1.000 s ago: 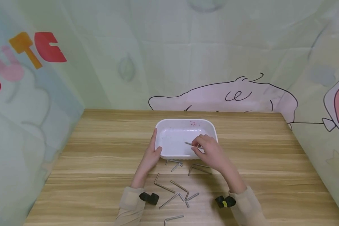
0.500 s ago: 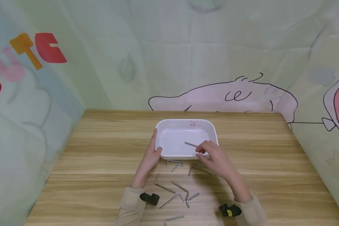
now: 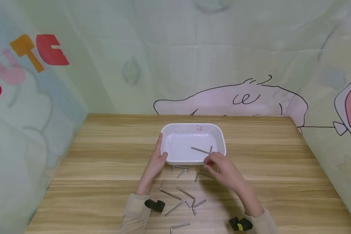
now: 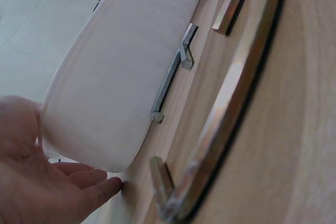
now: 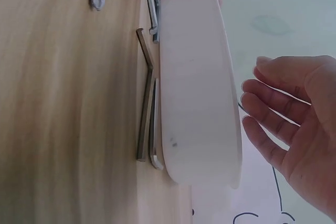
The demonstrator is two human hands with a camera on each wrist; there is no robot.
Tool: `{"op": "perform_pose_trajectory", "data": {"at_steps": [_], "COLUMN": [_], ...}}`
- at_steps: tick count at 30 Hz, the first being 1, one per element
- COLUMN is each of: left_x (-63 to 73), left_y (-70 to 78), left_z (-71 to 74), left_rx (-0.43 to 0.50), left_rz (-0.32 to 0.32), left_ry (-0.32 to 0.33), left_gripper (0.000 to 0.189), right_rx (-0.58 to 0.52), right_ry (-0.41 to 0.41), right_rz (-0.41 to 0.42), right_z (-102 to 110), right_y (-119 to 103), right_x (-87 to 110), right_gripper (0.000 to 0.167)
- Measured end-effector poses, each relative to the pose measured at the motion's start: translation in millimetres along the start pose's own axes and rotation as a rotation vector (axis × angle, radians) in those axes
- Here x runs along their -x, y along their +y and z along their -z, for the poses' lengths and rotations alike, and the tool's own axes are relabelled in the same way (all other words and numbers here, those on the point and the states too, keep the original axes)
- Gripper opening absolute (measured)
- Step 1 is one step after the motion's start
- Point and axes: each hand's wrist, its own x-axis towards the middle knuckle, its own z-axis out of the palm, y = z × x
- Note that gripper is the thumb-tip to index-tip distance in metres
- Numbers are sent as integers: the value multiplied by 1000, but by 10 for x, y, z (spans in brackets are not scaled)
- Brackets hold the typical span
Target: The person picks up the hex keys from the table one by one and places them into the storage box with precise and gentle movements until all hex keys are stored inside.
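My left hand grips the left end of a white plastic tray, thumb at its near rim and fingers along its side. The left wrist view shows that hand's fingers under the tray's end. Inside the tray, to the right, lies one L-shaped hex key. My right hand hovers over the tray's near right rim. Its fingers are loosely bent with nothing between them in the right wrist view. Below it, two hex keys lie against the tray's front, partly covered by the hand in the head view.
More hex keys lie on the wooden table: a pair near the tray's front left, several between the forearms, such as a bronze one, and a silver one nearest me. A printed cloth hangs behind the table.
My right hand has let go of the hex key in the tray and drawn back toward me, over the near rim. The key now shows its whole L shape. The left hand and tray stay put.
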Motion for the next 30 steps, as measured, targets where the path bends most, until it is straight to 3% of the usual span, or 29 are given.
{"op": "perform_pose_trajectory", "data": {"at_steps": [6,11,24,30], "left_x": [-5,-12,-10,-7], "left_y": [-1,-7,-13,-11], "left_z": [-4,-3,-6,-4], "left_rx": [-3,-2,-16,-15], "left_rz": [-2,-12,-12,-9], "left_ry": [0,-1,4,6], "left_gripper": [75,76,76,75], "right_rx": [-10,8,193,218], "right_ry": [-7,16,-20,-9], "right_rz": [-17,34,77,100], "right_z": [-18,-62,-170,-216], "right_y": [9,40,147,188], "right_x": [49,87,191,249], "right_gripper": [8,11,16,21]}}
